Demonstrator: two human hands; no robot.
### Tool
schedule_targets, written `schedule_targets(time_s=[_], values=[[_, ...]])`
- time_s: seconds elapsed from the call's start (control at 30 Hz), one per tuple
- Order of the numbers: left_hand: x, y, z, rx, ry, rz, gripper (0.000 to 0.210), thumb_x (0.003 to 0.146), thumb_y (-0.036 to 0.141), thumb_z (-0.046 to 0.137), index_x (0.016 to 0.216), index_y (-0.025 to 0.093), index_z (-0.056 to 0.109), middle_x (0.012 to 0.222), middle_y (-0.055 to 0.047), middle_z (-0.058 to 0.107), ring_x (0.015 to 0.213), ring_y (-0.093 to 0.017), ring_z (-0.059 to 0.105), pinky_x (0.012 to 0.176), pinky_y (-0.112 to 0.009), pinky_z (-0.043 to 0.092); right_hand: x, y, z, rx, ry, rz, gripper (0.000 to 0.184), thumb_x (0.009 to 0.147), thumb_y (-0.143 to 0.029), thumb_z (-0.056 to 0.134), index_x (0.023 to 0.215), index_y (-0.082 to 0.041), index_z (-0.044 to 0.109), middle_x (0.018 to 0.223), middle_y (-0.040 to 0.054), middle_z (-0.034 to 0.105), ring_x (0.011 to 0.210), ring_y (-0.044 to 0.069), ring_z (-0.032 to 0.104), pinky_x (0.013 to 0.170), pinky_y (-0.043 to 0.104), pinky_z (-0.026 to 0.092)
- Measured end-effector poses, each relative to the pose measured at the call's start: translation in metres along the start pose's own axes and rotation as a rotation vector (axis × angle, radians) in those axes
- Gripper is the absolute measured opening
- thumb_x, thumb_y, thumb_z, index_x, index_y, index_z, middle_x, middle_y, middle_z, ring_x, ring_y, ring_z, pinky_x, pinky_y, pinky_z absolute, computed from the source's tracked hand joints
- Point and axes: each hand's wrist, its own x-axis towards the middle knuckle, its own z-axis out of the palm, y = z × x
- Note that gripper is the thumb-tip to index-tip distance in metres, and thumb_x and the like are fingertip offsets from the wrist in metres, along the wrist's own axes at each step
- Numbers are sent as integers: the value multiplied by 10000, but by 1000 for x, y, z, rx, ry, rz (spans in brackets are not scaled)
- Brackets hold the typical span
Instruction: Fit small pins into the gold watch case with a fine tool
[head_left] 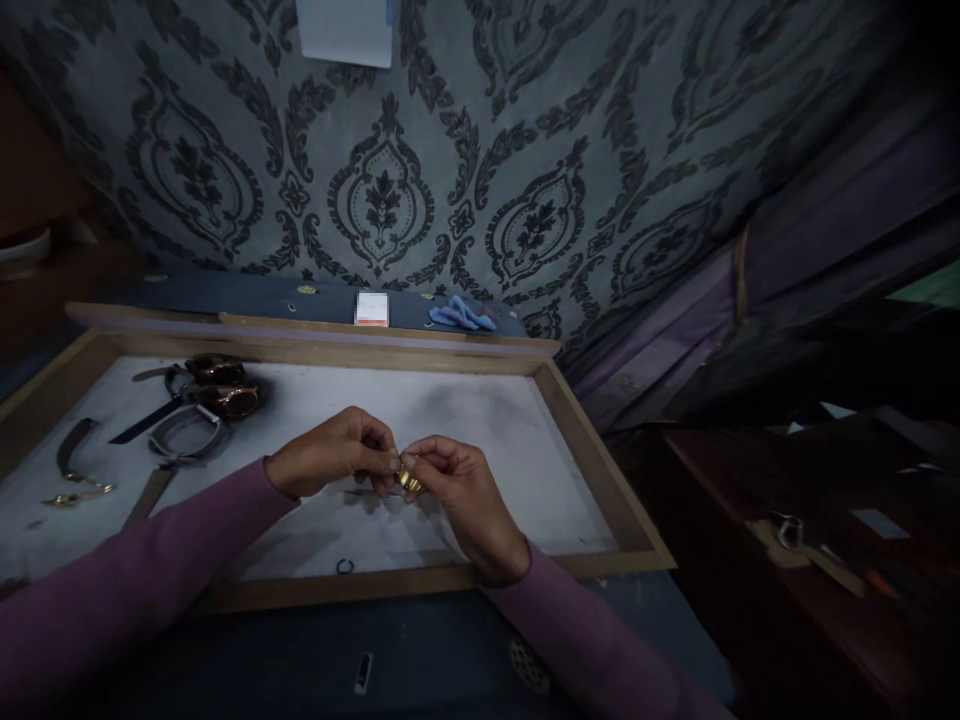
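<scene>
Between my hands, above the white floor of a wooden-framed tray [510,420], is a small shiny gold-coloured piece [409,480], perhaps a ring or a watch part; its exact kind is too small to tell. My right hand [461,490] pinches it between thumb and fingers. My left hand [349,452] is closed too, its thumb and fingertips meeting at the piece's left end. Under the hands a thin dark object shows in part on the tray floor. Closer to the tray's front edge lies a small dark open ring [345,566].
At the tray's left lie sunglasses [229,400], a grey strap loop [187,435], a dark curved band [73,450] and a gold chain piece [81,494]. Behind the rim are a small white box [372,309] and a blue cloth [463,314]. A cluttered reddish table [720,470] stands right.
</scene>
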Motion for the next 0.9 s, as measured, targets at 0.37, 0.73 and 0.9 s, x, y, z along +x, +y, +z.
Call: schedule_targets(time_s=[0.37, 0.73, 0.9], values=[[0, 2, -2, 10, -26, 7, 187, 683, 295, 674, 660, 113, 641, 611, -20, 673, 565, -118, 595, 513, -211, 342, 0, -2, 1, -1, 12, -1, 140, 673, -284, 765, 656, -163, 698, 543, -14, 651, 492, 105, 562, 482, 219, 473], [-4, 2, 0, -23, -25, 28, 155, 639, 241, 680, 718, 115, 638, 620, -16, 664, 571, -114, 572, 529, -213, 364, -3, -5, 1, 5, 48, -43, 123, 675, -277, 758, 658, -172, 697, 557, -19, 646, 494, 106, 566, 487, 221, 476], [-4, 1, 7, -27, 24, 45, 176, 616, 231, 687, 724, 118, 607, 621, -18, 658, 557, -110, 542, 539, -225, 375, -4, -7, 2, 2, 75, -62, 115, 672, -273, 757, 654, -179, 692, 549, -31, 636, 467, 95, 548, 487, 218, 466]])
